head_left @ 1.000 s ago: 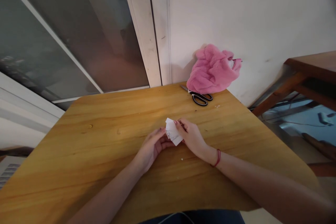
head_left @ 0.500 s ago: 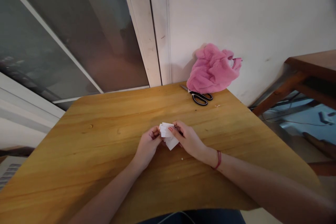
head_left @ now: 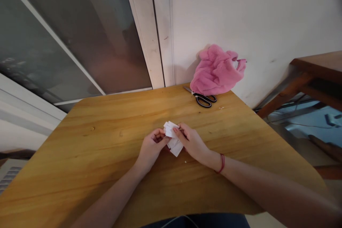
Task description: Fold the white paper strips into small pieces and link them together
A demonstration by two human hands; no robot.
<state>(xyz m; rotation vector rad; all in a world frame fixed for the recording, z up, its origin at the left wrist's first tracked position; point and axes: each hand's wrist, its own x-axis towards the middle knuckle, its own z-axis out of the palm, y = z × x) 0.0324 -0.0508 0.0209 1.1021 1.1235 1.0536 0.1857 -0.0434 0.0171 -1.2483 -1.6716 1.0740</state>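
A small bundle of white paper pieces [head_left: 175, 146] is held between my two hands above the wooden table [head_left: 120, 114]. My left hand [head_left: 151, 148] pinches its left edge between thumb and fingers. From the other side my right hand [head_left: 193, 142] grips it, thumb lying on top and fingers behind. The pieces overlap, with uneven edges at the top and a broader flap hanging below. What lies behind the paper is hidden. A red string bracelet [head_left: 222, 163] circles my right wrist.
At the table's back edge lies a bunched pink cloth [head_left: 216, 71], partly covering black-handled scissors [head_left: 204, 99]. Small white scraps [head_left: 221, 108] dot the surface. A sliding glass door [head_left: 107, 35] and a white wall [head_left: 253, 17] stand behind; a wooden desk [head_left: 317, 64] is at right.
The paper pieces have tilted and shifted slightly, and the lower flap now sits a little further down and right. My left thumb has moved in over the paper. Scissors and cloth are unchanged.
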